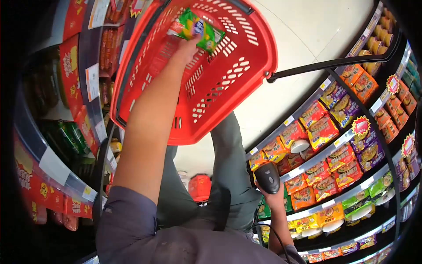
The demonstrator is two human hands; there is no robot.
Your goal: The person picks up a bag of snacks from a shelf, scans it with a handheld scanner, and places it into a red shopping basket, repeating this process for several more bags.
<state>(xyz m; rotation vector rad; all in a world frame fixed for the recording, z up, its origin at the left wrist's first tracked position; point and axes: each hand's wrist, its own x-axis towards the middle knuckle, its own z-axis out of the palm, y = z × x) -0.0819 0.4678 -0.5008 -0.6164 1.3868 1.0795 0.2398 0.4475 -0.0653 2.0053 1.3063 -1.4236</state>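
My left hand (189, 49) reaches down into a red plastic shopping basket (211, 110) and grips a green packet (188, 23) with yellow and blue print by its near edge. The packet is inside the basket, close to its slotted far wall; the fingers are partly hidden against it. Low on the right, my right hand (275, 199) is closed around a black handheld barcode scanner (268, 178), whose cable hangs down beside my forearm.
Shelves of instant noodle packets (323, 130) curve along the right. On the left, shelves hold red boxes (46, 193) and packaged sausages (107, 48). The basket's black handle (325, 66) sticks out to the right over the tiled floor (299, 31). A red object (200, 187) is on the floor between my legs.
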